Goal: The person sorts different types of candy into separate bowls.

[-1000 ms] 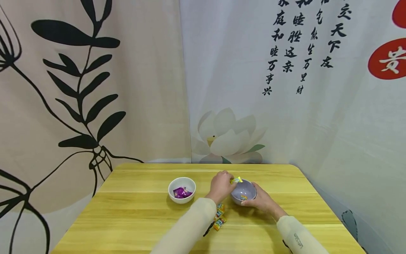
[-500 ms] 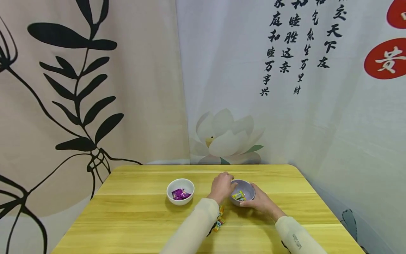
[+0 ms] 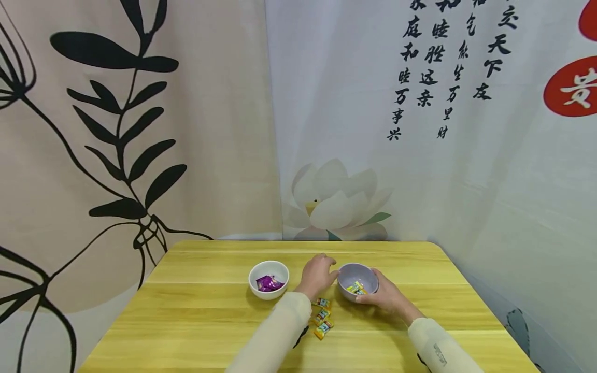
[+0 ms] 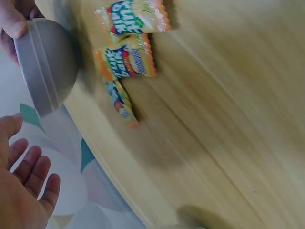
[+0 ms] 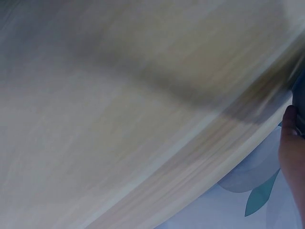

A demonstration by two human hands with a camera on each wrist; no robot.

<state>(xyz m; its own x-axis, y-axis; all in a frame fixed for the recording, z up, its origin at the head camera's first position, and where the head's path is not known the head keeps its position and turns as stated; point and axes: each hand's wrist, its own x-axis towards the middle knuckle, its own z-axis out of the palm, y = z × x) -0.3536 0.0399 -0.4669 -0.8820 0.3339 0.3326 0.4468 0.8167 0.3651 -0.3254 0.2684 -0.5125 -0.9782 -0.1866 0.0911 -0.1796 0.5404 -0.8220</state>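
In the head view my right hand point(image 3: 392, 297) grips a grey-purple bowl point(image 3: 346, 273) from its right side, thumb near the front of the rim. Yellow wrapped candies point(image 3: 357, 288) lie inside that bowl. Just left of it is my left hand point(image 3: 318, 277), holding nothing. The left wrist view shows its fingers point(image 4: 37, 175) relaxed and slightly bent, apart from the bowl point(image 4: 50, 67). Three orange-and-yellow wrapped candies point(image 3: 322, 316) lie in a row on the table, close to my left sleeve. The right wrist view catches only part of my right hand point(image 5: 293, 157) at its edge.
A white bowl point(image 3: 253, 288) with purple wrapped candies point(image 3: 268, 283) stands to the left on the wooden table point(image 3: 196, 311). Behind the table's far edge hangs a printed cloth point(image 3: 224, 129) with plants, a lotus and writing.
My left hand let a yellow candy drop into the grey-purple bowl, then drew back to the left with its fingers released. The right hand keeps its grip on the bowl.
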